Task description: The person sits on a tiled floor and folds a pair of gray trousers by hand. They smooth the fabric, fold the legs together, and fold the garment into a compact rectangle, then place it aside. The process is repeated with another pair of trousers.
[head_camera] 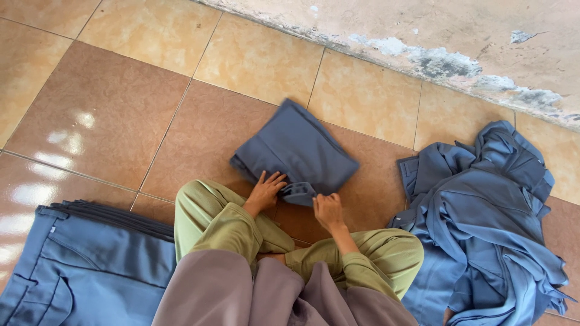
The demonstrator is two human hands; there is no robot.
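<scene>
Left hand [264, 192]: flat, fingers spread on folded grey-blue cloth trousers [296, 150].
Right hand [328, 209]: pinching the trousers' near edge.
Floor [103, 108]: shiny tan tiles.
Left side: neat blue stack [84, 265].
Right side: messy blue heap [483, 217].

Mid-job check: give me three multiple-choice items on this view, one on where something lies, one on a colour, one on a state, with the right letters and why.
1. Where does the loose heap of blue garments lie?
A. at the person's right
B. at the person's left
C. on the lap

2. What colour are the sleeves?
A. red
B. olive green
C. white

3. How is the garment under the hands?
A. hanging on the wall
B. spread flat, full length
C. folded into a compact bundle

Answers: 1 A, the heap is beside the right hand. 2 B, both forearms show olive green. 3 C, it lies folded on the tiled floor, left hand resting on its edge.
</scene>
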